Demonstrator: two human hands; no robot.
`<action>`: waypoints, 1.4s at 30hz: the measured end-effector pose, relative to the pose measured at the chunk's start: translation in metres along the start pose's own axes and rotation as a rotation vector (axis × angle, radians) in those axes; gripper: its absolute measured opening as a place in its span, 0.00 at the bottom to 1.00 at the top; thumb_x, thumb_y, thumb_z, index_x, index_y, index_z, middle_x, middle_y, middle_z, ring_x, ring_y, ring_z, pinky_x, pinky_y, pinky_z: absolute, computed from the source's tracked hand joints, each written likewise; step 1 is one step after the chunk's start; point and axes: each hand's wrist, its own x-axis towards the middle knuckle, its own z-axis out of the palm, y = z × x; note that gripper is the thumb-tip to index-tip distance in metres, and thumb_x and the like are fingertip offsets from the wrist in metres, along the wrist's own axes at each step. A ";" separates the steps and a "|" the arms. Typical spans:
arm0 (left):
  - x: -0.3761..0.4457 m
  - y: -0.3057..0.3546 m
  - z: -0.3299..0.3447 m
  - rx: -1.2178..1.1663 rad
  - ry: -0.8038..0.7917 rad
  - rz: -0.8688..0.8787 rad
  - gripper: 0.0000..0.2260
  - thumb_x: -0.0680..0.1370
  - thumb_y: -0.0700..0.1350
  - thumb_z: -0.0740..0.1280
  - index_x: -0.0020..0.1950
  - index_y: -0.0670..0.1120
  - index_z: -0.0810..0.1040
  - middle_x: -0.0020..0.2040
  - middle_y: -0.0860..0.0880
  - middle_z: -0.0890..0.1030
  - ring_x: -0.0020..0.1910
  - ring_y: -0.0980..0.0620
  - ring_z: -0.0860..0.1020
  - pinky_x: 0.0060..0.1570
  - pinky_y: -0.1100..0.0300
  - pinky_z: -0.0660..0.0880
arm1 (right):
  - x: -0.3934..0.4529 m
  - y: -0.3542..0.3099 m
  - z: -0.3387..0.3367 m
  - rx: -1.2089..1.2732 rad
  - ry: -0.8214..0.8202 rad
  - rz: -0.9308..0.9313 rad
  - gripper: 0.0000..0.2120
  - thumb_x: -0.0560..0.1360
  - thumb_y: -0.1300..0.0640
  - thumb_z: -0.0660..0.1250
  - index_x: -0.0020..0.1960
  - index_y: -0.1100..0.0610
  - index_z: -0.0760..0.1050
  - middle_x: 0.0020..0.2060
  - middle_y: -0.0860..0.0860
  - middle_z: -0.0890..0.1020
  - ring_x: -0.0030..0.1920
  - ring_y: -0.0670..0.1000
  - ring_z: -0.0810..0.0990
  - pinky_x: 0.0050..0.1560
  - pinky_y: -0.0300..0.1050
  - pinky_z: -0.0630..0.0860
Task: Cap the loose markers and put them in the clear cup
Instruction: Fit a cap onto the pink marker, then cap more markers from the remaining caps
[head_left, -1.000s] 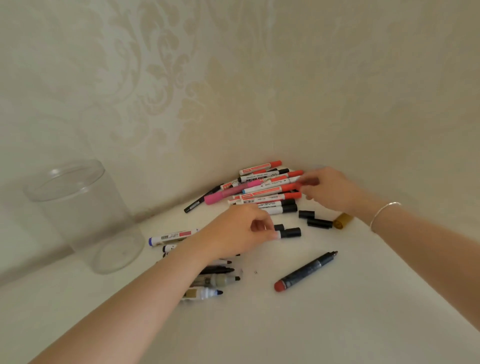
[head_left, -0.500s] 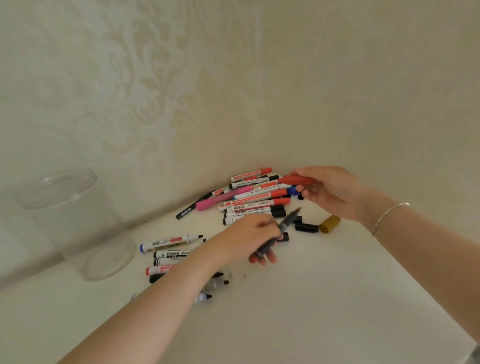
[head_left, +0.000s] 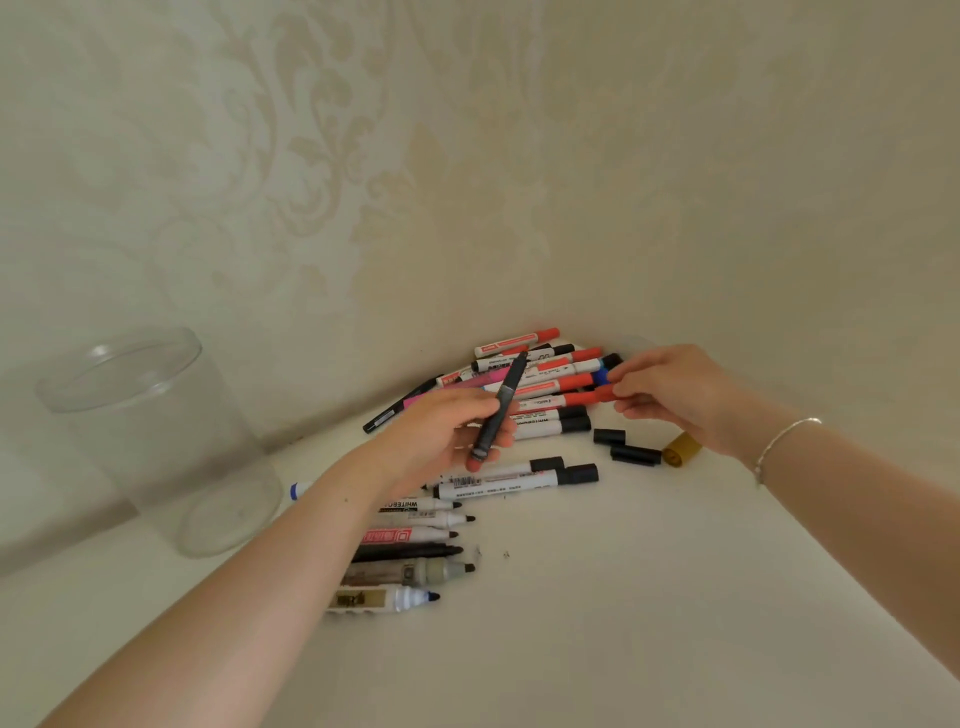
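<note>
head view: a dark marker (head_left: 500, 410) is held in the left hand (head_left: 447, 434), fingers and thumb curled round its lower half, so that it is lifted clear of the tabletop (head_left: 623, 597) and tilted, its upper end leaning up and to the right over the pile of markers (head_left: 540, 387). a red cap (head_left: 602, 393) is pinched between the fingertips of the right hand (head_left: 680, 392), at the right side of that pile; whether the cap sits on a marker or is free cannot be told. a thin silver bracelet (head_left: 784, 439) is worn on the right wrist.

the pile is gathered at the far edge of the tabletop, against the patterned wall (head_left: 363, 182), and is made up of white-barrelled markers with red, black and blue caps, one pink one among them. a row of uncapped markers (head_left: 415, 540) is laid near the middle of the tabletop, partly hidden under the left forearm, tips pointing right. two capped white markers (head_left: 519, 475) with black caps are laid just beyond that row. two loose black caps (head_left: 623, 447) and a yellow cap (head_left: 680, 450) are seen below the right hand, near the far edge. the clear cup (head_left: 156, 441) is stood upright toward the far left corner, well apart from both hands, with no marker seen in it.
</note>
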 end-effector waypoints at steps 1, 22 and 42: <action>0.001 0.000 -0.005 0.105 0.035 0.037 0.09 0.80 0.42 0.62 0.56 0.43 0.80 0.45 0.46 0.82 0.43 0.52 0.80 0.42 0.58 0.72 | 0.001 0.001 0.001 -0.014 0.009 0.004 0.07 0.72 0.70 0.67 0.49 0.64 0.79 0.43 0.61 0.83 0.40 0.54 0.82 0.43 0.42 0.81; 0.000 -0.001 -0.046 0.900 0.084 0.159 0.05 0.74 0.44 0.73 0.48 0.52 0.83 0.45 0.57 0.83 0.46 0.59 0.80 0.51 0.65 0.75 | 0.009 -0.016 0.038 0.050 0.004 -0.049 0.08 0.74 0.71 0.65 0.45 0.61 0.78 0.39 0.57 0.82 0.38 0.53 0.82 0.44 0.43 0.82; -0.070 0.001 -0.095 0.951 0.033 -0.002 0.04 0.72 0.44 0.74 0.45 0.51 0.85 0.38 0.51 0.81 0.38 0.58 0.75 0.38 0.68 0.69 | -0.030 -0.029 0.124 -0.100 -0.196 -0.199 0.11 0.72 0.71 0.66 0.42 0.57 0.80 0.45 0.57 0.83 0.45 0.52 0.83 0.45 0.41 0.81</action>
